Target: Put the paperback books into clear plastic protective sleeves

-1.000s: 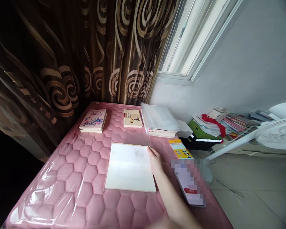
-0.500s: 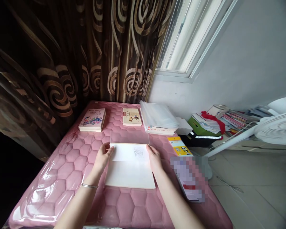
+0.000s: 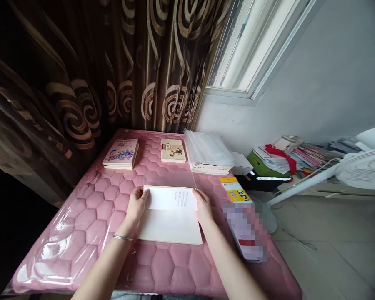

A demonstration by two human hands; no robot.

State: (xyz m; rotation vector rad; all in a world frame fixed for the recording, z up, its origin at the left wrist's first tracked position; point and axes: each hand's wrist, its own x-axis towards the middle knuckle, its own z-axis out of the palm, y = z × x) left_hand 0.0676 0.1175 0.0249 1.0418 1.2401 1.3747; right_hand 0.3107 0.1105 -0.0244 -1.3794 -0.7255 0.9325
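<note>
An open book point(image 3: 171, 227) lies in front of me with white pages, small printed text showing on the far right part. My left hand point(image 3: 138, 203) is closed on the book's far left edge, thumb on top of the page. On the opposite side my right hand point(image 3: 203, 205) grips the far right edge, its fingers partly hidden by the book. A clear plastic sheet point(image 3: 168, 179) sticks out past the book's far edge, between the two hands.
Pink quilted padding under clear plastic covers the table point(image 3: 90, 241). At the back stand stacked books point(image 3: 120, 154), a small book point(image 3: 173, 151) and clear plastic covers point(image 3: 208, 150) on a pile. To the right are a yellow-and-white packet point(image 3: 236, 191), a blurred phone point(image 3: 245, 235) and a white fan point(image 3: 359, 166).
The view has shifted slightly. Both hands keep their hold on the book's sides, and my left forearm has moved a little to the right.
</note>
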